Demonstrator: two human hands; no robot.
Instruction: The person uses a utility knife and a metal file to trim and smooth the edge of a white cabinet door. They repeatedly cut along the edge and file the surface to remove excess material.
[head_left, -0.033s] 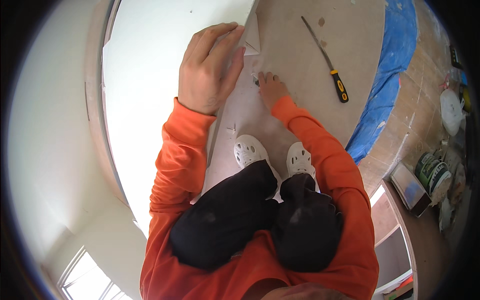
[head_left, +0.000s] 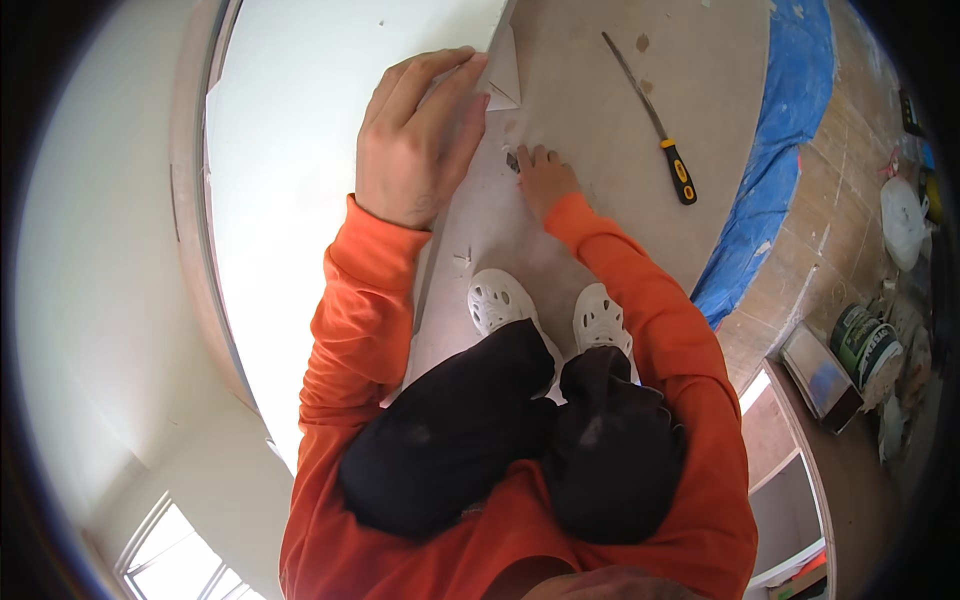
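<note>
A large white panel (head_left: 290, 130) stands along my left side, its edge running toward my feet. My left hand (head_left: 410, 150) is at its far right edge, fingers bent over the rim and thumb lower down along it. Low at the floor, beside the panel's edge, is my right hand (head_left: 547, 180), with its fingers curled. A small dark piece (head_left: 513, 162) shows at the right fingertips, too small to name. On the floor to the right lies a file (head_left: 650, 110) with a black and yellow handle.
Blue plastic sheeting (head_left: 770, 180) edges the brown floor covering (head_left: 600, 90). At the right are a dark green bucket (head_left: 865, 345), a white plastic bag (head_left: 902, 225) and a wooden cabinet frame (head_left: 800, 430). My white shoes (head_left: 500, 303) stand close to the panel.
</note>
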